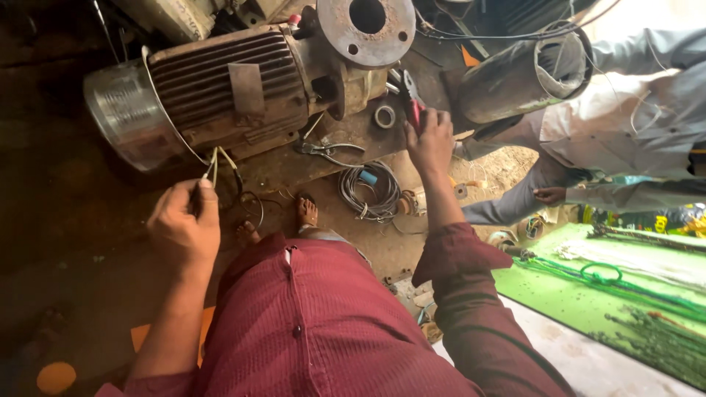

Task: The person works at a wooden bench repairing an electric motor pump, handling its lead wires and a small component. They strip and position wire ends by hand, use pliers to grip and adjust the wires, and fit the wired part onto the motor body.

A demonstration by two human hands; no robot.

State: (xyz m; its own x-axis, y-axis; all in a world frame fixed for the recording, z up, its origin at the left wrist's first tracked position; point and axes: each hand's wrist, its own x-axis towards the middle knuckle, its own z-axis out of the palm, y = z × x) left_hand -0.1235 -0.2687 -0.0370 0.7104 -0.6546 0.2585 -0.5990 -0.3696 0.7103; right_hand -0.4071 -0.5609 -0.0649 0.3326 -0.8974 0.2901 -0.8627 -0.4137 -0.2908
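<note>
The left hand [184, 226] pinches three pale wires [214, 163] trailing from one rusty, ribbed motor [220, 88] on the floor, while the right hand [430, 140] grips one pair of red-handled pliers [410, 99].

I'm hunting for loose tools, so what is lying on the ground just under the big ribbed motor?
Below the ribbed motor lie pliers, a roll of tape and a coil of wire. Anything beneath the motor body itself is hidden by it.

Wire coil [370, 192] right of motor [220, 92]
</note>
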